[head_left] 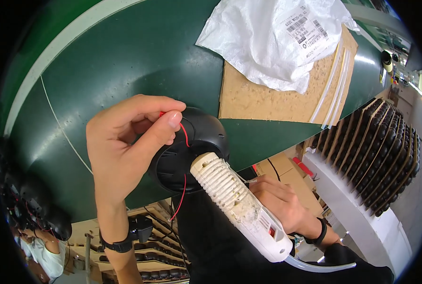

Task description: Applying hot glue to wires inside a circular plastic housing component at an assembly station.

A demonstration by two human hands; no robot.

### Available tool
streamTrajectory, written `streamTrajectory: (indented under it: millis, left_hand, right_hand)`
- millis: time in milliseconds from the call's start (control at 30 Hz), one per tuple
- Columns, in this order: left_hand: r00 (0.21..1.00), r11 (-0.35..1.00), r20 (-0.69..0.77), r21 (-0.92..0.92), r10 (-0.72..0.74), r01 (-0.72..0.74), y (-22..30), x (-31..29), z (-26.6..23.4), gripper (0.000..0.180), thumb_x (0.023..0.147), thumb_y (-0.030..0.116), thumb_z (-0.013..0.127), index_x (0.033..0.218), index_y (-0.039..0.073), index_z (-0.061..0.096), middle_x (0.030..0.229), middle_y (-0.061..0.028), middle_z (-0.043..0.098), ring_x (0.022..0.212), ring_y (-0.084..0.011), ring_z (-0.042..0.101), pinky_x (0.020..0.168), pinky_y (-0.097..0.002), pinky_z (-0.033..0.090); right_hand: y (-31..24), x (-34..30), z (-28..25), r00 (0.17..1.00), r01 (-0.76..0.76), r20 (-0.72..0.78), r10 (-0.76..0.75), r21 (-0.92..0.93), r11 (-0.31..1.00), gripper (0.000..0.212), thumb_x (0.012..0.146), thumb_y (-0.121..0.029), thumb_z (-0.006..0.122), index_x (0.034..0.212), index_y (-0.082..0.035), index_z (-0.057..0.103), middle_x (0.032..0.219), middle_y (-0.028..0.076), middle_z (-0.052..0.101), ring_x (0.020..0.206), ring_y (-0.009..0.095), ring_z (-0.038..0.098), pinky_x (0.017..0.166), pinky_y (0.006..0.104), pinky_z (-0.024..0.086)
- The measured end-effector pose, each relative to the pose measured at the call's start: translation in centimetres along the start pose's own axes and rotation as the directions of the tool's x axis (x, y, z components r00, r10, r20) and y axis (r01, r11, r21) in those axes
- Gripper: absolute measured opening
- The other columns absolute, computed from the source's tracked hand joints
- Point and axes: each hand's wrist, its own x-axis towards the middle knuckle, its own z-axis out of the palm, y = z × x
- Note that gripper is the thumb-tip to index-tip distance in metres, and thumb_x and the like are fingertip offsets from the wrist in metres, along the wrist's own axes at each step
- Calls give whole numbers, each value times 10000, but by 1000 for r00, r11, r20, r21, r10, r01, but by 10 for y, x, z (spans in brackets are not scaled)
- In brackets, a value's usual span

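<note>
My left hand (130,137) is closed in a pinch on a thin red wire (186,135), between thumb and forefinger. The wire runs down into a rounded black plastic housing (204,125) at the table's near edge. A second red length (180,201) hangs from the housing, with its end loose. My right hand (279,201) grips a white hot glue gun (239,203), its handle mostly hidden under the body. The gun's ribbed front lies over the housing, and its nozzle tip is out of sight. From its back end sticks out a clear glue stick (320,267).
On the green table (126,57), a cardboard sheet (253,102) carries a white plastic bag (268,42) and several glue sticks (331,90). Stacked black parts (372,151) stand at right. More black housings (36,203) are at far left, near another person's sleeve (50,260).
</note>
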Motion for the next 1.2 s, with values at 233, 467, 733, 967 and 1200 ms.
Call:
streamTrajectory:
  millis: [233,467,733,967,1200]
  left_hand:
    - [996,999,-89,47,-22,26,-4,-15,-13,130,890,-36,697,1016,-38,730,835,-48,683,699,-78,611,627,-200,490]
    - [992,982,-121,182,-36,58,-5,-32,-24,151,851,-70,707,997,-39,732,842,-61,677,721,-98,615,648,-214,487]
    - [999,975,-29,219,-31,37,-7,-56,-36,170,794,-105,719,949,-37,737,860,-99,695,757,-142,625,668,-247,479]
    - [997,982,-60,180,-51,61,-13,-61,-33,178,774,-117,721,936,-44,734,877,-119,699,787,-167,636,698,-268,489]
    - [955,983,-296,164,-27,79,-9,-71,-17,628,934,159,603,1493,-18,379,1246,-186,612,1092,-240,619,948,-345,494]
  right_hand:
    - [-11,3,5,999,-45,-25,44,-32,998,237,739,-94,697,904,37,589,877,142,606,826,317,634,523,363,521]
    - [-14,2,3,998,-67,-18,67,6,998,213,712,-72,689,869,35,594,787,141,566,696,309,580,568,377,493]
    - [-20,0,-7,992,-124,11,124,-5,992,226,704,-88,709,861,27,593,772,130,566,666,302,569,557,381,480]
    - [-23,4,-16,988,-142,58,143,-18,990,217,739,-92,712,883,23,598,756,128,575,641,306,578,534,397,474]
    - [-20,1,-17,990,-137,47,133,95,986,275,772,-111,712,969,51,610,851,174,630,749,350,644,644,398,546]
